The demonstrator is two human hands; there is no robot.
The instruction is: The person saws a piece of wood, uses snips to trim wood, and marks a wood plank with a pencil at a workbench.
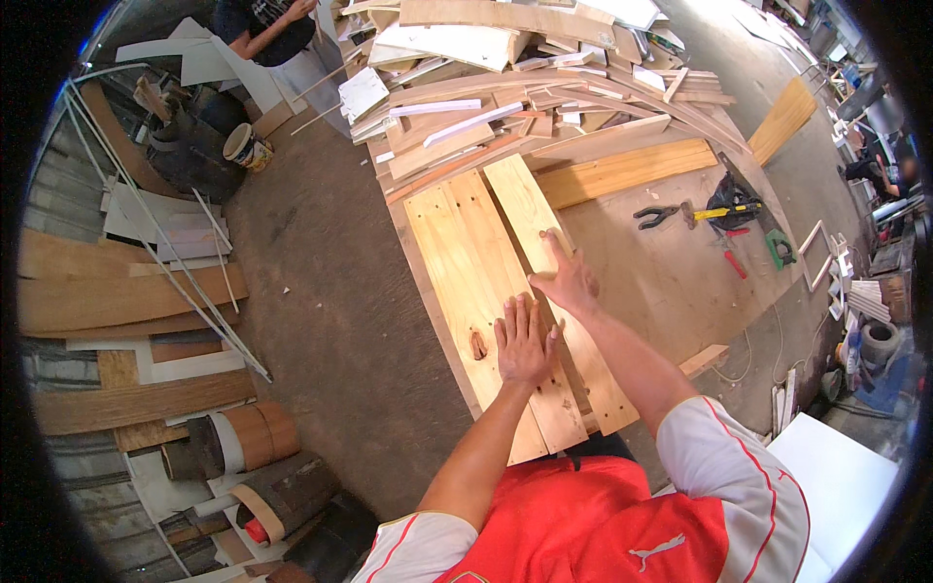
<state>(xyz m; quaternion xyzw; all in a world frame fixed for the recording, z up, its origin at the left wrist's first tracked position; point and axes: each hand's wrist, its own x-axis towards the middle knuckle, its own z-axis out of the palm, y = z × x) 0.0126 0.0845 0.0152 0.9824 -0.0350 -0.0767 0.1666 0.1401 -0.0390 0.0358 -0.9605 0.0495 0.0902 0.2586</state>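
Note:
My left hand (525,348) lies flat with fingers spread on pale wooden boards (457,262) set side by side on the worktable. A dark knot marks the board beside that hand, and small dark holes or nail heads dot the wood. My right hand (573,284) rests on a separate narrow board (520,194) to the right, index finger stretched along it and thumb out to the left. A dark gap runs between this board and the others. Neither hand grips anything that I can see.
Pliers (655,216), a yellow-handled hammer (721,211), red-handled tools (734,263) and a green tool (779,249) lie on the tabletop (641,291) to the right. Scrap wood (457,126) is heaped at the far end. Another person (272,39) stands far left, beyond the floor (321,272).

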